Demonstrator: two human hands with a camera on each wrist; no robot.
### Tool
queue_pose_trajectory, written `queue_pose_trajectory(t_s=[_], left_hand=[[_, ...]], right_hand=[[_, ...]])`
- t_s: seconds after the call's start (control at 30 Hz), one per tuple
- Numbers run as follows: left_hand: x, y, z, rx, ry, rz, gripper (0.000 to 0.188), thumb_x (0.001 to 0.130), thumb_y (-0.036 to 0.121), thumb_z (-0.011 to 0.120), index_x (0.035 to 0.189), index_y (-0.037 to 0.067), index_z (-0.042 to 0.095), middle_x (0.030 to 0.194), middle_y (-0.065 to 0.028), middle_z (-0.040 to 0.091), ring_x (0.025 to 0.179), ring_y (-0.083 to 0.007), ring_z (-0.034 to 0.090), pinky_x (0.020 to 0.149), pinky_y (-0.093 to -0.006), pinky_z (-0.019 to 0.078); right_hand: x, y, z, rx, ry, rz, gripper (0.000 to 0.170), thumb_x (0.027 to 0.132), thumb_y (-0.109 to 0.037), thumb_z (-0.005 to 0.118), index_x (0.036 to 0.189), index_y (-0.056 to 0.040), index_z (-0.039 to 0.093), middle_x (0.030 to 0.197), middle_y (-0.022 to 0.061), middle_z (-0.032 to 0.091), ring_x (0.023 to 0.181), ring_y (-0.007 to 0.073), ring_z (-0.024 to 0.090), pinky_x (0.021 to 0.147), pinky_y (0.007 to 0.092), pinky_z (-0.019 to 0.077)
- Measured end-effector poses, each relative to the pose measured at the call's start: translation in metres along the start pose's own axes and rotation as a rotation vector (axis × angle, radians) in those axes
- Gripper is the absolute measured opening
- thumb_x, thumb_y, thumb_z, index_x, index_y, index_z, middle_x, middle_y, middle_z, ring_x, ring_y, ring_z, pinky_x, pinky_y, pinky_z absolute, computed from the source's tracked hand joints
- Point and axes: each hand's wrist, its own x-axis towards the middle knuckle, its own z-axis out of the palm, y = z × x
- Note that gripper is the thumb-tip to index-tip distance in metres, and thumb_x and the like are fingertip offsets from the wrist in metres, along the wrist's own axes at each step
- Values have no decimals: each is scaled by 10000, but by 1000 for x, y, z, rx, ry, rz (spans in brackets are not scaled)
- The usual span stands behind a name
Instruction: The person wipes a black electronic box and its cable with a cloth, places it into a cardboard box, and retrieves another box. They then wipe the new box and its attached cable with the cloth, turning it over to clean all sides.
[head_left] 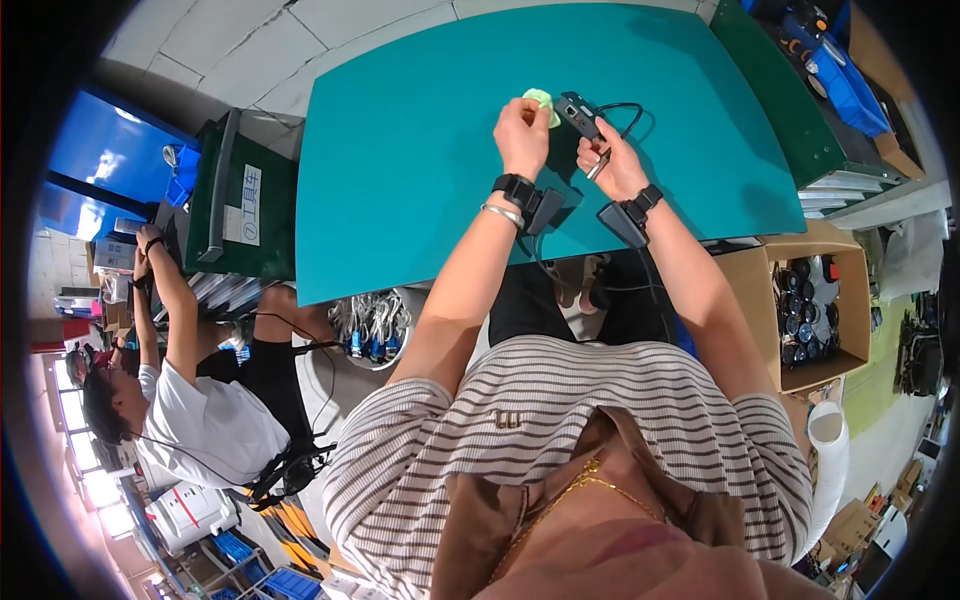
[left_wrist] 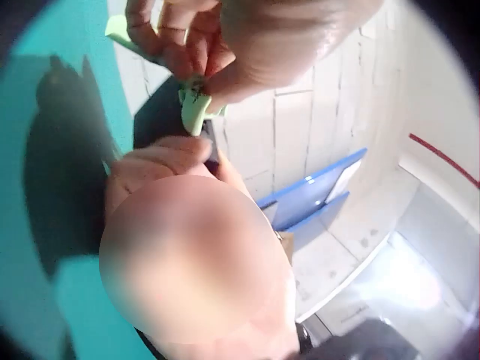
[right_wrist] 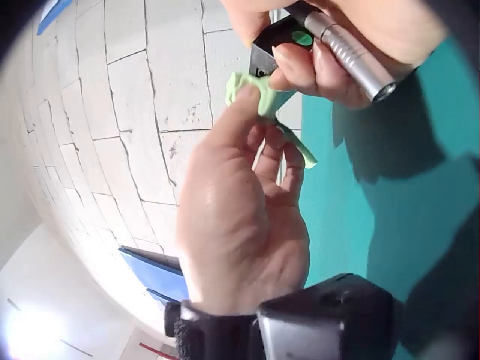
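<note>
The small black box is up over the desk, in the person's right hand, whose grip is clamped round it together with the silver metal barrel. To my eye it would be light and stiff, a bit slick on its flat faces, and most easily hurt around the ports in its end, so I'd take it by the long sides. The left hand has its grip together, finger and thumb pinching a pale green cloth right by that end; whether cloth and box touch I can't tell. The cloth looks soft and thin, best held by a bunched fold. What could get in the way is the black cable looping out beyond the box, springy enough to tug, and the bulky wrist camera on the left arm. Beside the desk sit a cardboard carton of dark round parts and a bin of bundled cords; off to the left another person is busy.
</note>
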Motion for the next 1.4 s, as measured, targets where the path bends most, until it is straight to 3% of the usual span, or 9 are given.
queue_pose_trajectory(t_s=[0.17,0.27,0.6,0.67,0.73,0.83,1.13,1.23,1.4], left_hand=[[-7,-16,11,-389,-157,-264,134,862,130,656,899,9,611,787,-15,613,685,-93,556,629,-248,451],[-6,-12,4,-582,-171,-331,142,878,146,652,931,22,608,788,13,593,701,-66,521,618,-222,417],[-12,-22,-4,-484,-272,-247,215,860,133,669,1011,-19,658,920,-42,663,857,-98,600,758,-237,468],[-11,-18,-3,-498,-328,-227,197,860,141,672,977,-18,669,898,-42,666,841,-100,602,763,-244,470],[-4,-11,-3,-477,-378,-231,270,862,171,678,1057,-11,638,948,-53,649,880,-109,591,792,-252,467],[-9,3,-11,-697,-315,-304,564,847,254,704,1305,38,454,1095,-84,553,1005,-153,540,858,-286,456],[-2,1,-10,-656,-213,-215,561,742,218,801,1231,99,554,1157,-44,470,931,-144,510,801,-294,489],[-2,11,-13,-360,-171,39,530,738,109,789,1205,91,539,1068,-42,549,914,-118,526,762,-278,496],[3,-5,-3,-495,-175,-56,370,799,120,743,1109,55,551,964,-37,596,810,-106,577,724,-255,499]], right_hand=[[-4,-3,4,61,23,53,331,977,-317,497,926,10,491,726,39,472,610,115,404,575,247,355],[1,-1,-5,102,-11,81,255,982,-310,490,998,-55,489,762,66,533,605,118,428,570,261,363],[-6,-13,5,179,22,88,283,947,-309,526,902,-30,521,718,54,517,561,118,427,523,251,348],[-1,-25,2,226,-111,129,283,949,-308,505,889,-32,519,689,39,494,529,107,404,498,249,332],[2,-35,9,186,-67,103,274,953,-291,487,889,-27,523,661,28,464,518,97,391,489,241,327],[14,-42,8,227,-239,227,270,960,-277,469,916,-16,521,638,22,442,503,85,392,479,228,326],[38,-45,-5,179,-410,442,324,993,-301,394,1033,-8,528,605,-8,421,428,43,365,411,186,300],[45,-48,-12,105,-358,494,340,995,-327,400,1007,-15,535,605,-10,419,427,40,360,404,187,297],[44,-52,-5,45,-254,443,559,975,-520,368,1111,-2,526,618,-7,427,428,40,349,397,184,271]])
